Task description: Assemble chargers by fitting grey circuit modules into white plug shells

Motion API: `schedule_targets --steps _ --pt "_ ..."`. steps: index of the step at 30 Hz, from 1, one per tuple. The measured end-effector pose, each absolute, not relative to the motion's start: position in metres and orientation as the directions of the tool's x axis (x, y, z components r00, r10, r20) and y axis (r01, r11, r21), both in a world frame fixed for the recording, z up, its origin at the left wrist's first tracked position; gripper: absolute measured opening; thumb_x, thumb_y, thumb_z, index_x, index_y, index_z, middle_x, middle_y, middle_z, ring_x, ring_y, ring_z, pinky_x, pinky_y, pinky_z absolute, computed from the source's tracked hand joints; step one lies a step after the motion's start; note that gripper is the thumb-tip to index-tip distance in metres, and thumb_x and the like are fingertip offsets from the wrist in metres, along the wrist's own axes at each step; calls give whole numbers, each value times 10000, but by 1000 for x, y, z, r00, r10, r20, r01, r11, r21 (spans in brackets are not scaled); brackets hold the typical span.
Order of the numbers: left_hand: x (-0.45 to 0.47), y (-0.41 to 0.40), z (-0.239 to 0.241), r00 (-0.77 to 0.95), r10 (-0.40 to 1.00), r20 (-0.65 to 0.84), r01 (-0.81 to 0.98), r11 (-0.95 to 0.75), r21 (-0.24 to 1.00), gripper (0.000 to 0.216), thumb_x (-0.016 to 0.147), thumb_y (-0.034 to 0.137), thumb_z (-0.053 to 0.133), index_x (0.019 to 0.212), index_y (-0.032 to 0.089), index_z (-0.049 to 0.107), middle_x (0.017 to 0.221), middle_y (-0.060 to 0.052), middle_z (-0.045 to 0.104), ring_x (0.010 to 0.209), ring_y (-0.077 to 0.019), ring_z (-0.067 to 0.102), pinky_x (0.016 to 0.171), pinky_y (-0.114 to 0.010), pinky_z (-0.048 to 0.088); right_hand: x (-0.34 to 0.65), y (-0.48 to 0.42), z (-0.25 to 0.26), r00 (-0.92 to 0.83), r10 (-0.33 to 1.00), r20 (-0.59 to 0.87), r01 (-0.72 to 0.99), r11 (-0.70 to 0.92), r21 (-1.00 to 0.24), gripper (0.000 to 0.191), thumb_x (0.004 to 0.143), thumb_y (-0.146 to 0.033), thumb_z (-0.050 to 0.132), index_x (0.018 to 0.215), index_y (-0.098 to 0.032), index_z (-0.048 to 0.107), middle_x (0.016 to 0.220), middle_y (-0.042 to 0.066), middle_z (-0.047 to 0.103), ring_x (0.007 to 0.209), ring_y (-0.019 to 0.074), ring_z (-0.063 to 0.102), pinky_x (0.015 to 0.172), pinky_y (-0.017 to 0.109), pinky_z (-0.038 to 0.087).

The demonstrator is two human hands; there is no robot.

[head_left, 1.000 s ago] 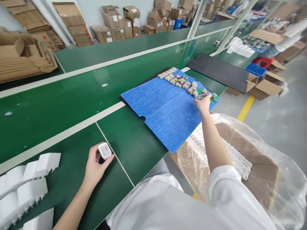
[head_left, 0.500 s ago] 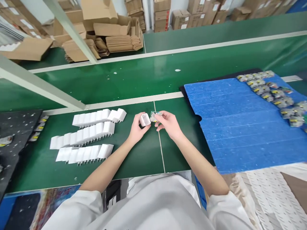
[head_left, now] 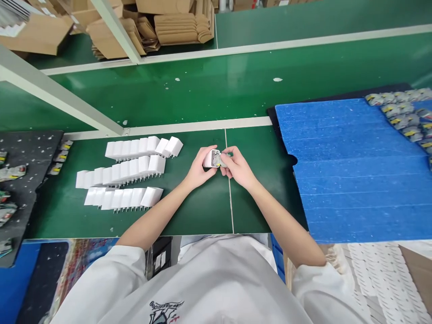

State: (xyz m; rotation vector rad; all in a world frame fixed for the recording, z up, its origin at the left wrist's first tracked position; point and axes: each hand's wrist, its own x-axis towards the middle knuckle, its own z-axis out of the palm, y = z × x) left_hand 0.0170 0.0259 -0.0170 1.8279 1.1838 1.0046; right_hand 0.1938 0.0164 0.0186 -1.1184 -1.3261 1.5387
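Observation:
My left hand (head_left: 200, 167) is closed round a white plastic charger housing (head_left: 208, 159), its open end turned to the right. Pinched in my right hand (head_left: 238, 168) is a small grey circuit board assembly (head_left: 220, 159), its left end at the mouth of the housing. How far it sits inside is hard to see. On the green table to the left stand three rows of white charger housings (head_left: 131, 148) with metal pins pointing down.
A blue board (head_left: 351, 171) on the right carries several circuit board assemblies (head_left: 401, 120) at its far corner. More assemblies lie on a black board (head_left: 30, 153) at the left. A slanting metal post (head_left: 77, 101) rises behind the rows. Cardboard boxes (head_left: 182, 29) stand on the back shelf.
My right hand has brought the circuit board assembly against the housing's opening, and the housing has turned toward it. The camera view has tilted down and shifted.

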Motion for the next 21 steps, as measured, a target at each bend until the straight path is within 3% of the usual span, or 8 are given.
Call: schedule_targets --steps 13,21 --pt "15 26 -21 399 840 367 350 -510 786 599 765 107 618 1344 247 559 1240 -81 613 1142 -245 627 1009 -412 540 197 11 24 -204 967 -152 167 -119 -979 317 888 -553 505 930 -254 408 473 -109 518 490 140 499 556 269 355" --pt "18 21 -24 377 849 371 388 -509 769 598 787 78 649 1348 268 563 1208 -72 604 1149 -240 623 997 -397 550 198 8 25 -206 965 -160 282 -98 -954 280 921 -519 472 943 -255 382 492 -107 512 484 150 516 575 275 371"
